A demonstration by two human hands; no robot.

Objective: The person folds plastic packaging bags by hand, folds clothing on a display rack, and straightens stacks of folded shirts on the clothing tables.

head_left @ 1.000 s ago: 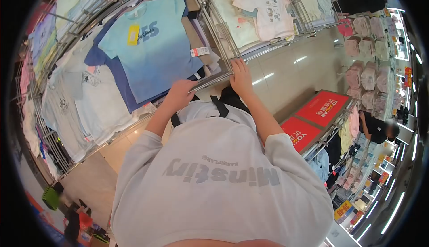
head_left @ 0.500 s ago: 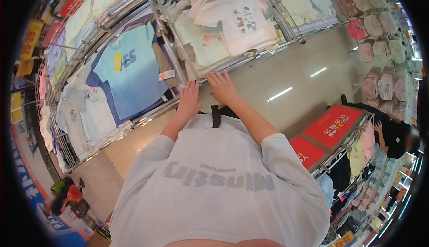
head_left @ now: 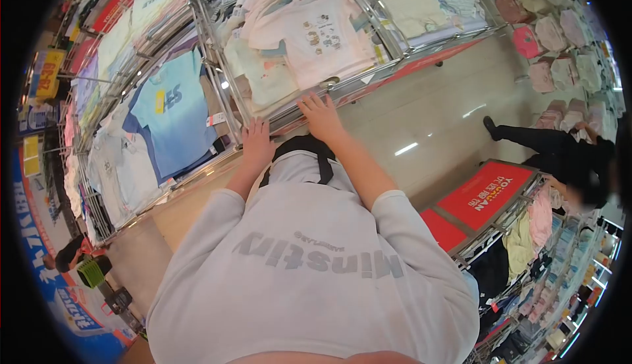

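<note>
My left hand [head_left: 257, 141] rests its fingertips at the front metal rail of a clothes display rack [head_left: 283, 115]. Its fingers are stretched out and hold nothing. Slightly to the right, my right hand [head_left: 321, 116] lies on the same rail, fingers extended and apart. Just beyond my right hand is a pale pink T-shirt [head_left: 316, 41] with a small printed design, on top of a stack. Beside it lies a folded cream garment [head_left: 262, 78]. Left of my left hand, a blue gradient T-shirt [head_left: 174, 110] carries a yellow tag and dark lettering.
Red sign panels [head_left: 490, 189] top a lower rack at right, with hanging clothes below. A person in black [head_left: 559, 150] stands past it, near caps [head_left: 550, 35] on the wall. Another person [head_left: 69, 253] is at lower left. Tiled floor [head_left: 408, 114] runs between the racks.
The view has shifted, and the rack and both hands appear further left. My hands stay by the rail. The person in black at right now has a leg stretched into the aisle.
</note>
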